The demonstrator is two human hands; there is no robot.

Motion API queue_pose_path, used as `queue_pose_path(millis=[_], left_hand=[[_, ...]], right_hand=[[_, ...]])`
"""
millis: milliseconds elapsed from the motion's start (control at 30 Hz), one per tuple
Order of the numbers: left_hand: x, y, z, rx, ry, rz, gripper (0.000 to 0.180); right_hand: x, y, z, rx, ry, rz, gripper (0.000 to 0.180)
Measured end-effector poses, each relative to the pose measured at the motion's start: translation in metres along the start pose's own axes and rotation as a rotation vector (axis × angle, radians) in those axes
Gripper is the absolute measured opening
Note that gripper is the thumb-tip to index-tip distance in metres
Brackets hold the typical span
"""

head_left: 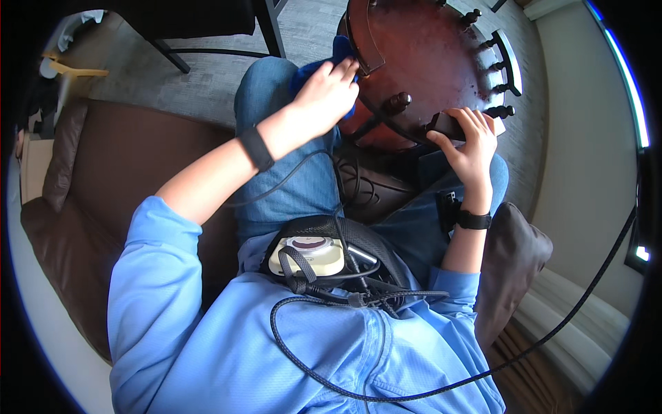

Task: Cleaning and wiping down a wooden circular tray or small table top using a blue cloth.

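In front of my knees sits a round, reddish-brown wooden tabletop with small turned spindles and curved rail pieces around its rim. My left hand presses a blue cloth against the rim's left side, below a curved wooden rail. Its fingers lie close together, and part of the cloth is hidden beneath them. My right hand is wrapped around a dark wooden rail piece at the near right rim. Between the hands stands a bare spindle. Another curved rail is on the right rim.
A brown leather seat is at my left, and a brown cushion by my right hip. Cables run across my lap from a black pouch. A dark chair stands at the far left; a wall rises on the right.
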State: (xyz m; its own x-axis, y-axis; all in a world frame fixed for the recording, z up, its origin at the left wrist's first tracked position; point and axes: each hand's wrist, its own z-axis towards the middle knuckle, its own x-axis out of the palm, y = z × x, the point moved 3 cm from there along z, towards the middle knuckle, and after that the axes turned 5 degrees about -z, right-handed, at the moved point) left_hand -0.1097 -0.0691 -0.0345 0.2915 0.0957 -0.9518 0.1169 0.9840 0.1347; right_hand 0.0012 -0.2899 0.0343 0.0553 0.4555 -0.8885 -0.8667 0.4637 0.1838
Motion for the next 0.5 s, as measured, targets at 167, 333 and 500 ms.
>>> queue_pose_path(millis=[167,333,500], left_hand=[[-0.002,0.009,-0.004,-0.045,0.040,0.113,0.025],[-0.004,-0.011,0.005,0.043,0.149,0.143,0.019],[-0.008,0.029,0.029,0.053,0.197,0.027,0.017]], right_hand=[[0.002,0.001,0.001,-0.012,-0.013,-0.003,0.042],[0.003,-0.004,0.005,-0.012,0.002,-0.018,0.042],[-0.002,-0.002,0.024,-0.044,-0.019,-0.026,0.044]])
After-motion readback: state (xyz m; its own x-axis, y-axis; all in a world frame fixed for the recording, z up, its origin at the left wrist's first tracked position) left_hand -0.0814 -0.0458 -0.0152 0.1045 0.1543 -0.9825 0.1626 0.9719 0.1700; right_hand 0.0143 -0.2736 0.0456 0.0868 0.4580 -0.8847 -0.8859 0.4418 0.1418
